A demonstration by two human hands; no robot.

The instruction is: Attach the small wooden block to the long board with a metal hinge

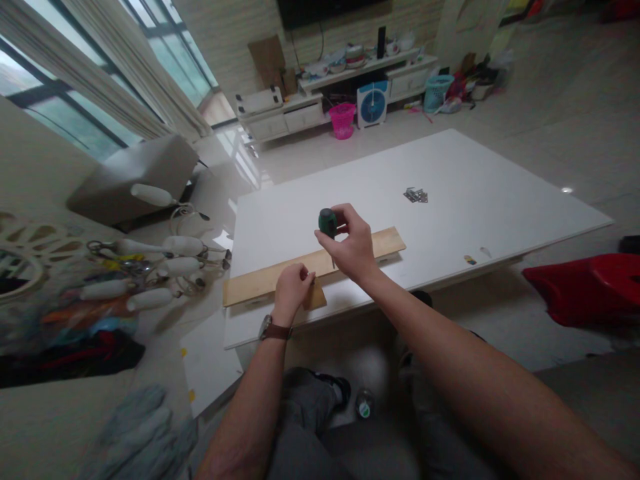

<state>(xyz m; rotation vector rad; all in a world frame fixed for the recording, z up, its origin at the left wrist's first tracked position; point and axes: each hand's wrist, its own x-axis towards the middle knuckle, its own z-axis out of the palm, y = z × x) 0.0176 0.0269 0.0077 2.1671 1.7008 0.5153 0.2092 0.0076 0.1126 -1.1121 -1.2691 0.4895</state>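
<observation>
My right hand (354, 243) is closed on the dark green handle of a screwdriver (327, 223), held upright with its shaft pointing down past the plank. A long, light wooden plank (260, 273) lies across the white board. My left hand (293, 288), with a watch on its wrist, rests at the plank's near edge, thumb and fingertips pinched together. Whatever is between those fingertips is too small to tell. Just beside them, a small brown flat piece (315, 297) juts toward me from the plank; how it joins the plank is hidden.
Several metal brackets (417, 195) lie on the white board (480, 180), with small bits (470, 260) near its front edge. A red plastic stool (585, 287) stands at right. A lamp with several white shades (180, 267) lies left. A bottle (365, 404) is by my feet.
</observation>
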